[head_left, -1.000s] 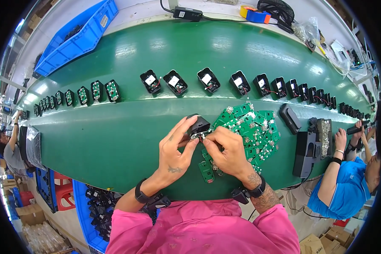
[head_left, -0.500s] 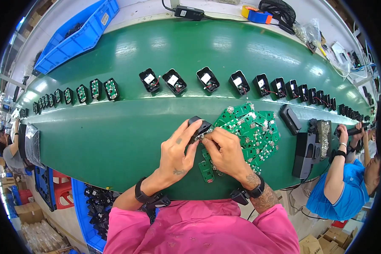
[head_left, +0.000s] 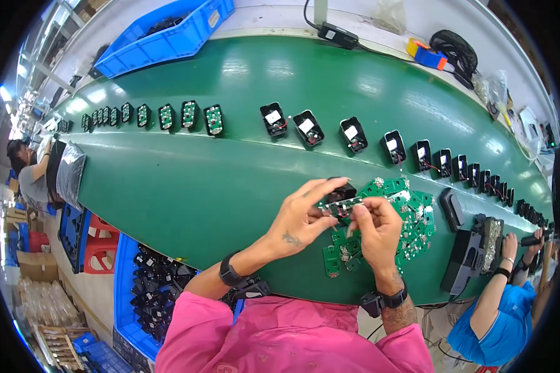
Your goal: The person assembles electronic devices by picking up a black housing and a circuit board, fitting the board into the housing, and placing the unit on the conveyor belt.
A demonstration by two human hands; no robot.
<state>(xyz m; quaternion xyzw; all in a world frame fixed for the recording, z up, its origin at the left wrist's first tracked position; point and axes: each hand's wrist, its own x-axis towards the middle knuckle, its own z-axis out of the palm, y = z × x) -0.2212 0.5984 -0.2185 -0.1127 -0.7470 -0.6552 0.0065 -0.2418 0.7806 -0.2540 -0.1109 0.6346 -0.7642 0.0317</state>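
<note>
Left hand (head_left: 302,217): black housing (head_left: 341,189) gripped above belt.
Right hand (head_left: 374,229): green board (head_left: 341,206) pinched at housing.
Board pile (head_left: 404,214): heaped on green belt (head_left: 186,186).
Blue bin (head_left: 144,286): filled with black housings.
Upper blue crate (head_left: 168,37): dark parts held.

Count on the green surface (head_left: 186,186): five open black housings with white parts (head_left: 274,119) stand in the near row, smaller ones beyond too crowded to tally. Four board-fitted housings (head_left: 213,119) clearly seen. One blue bin (head_left: 168,37). One loose pile of green circuit boards (head_left: 410,217).
</note>
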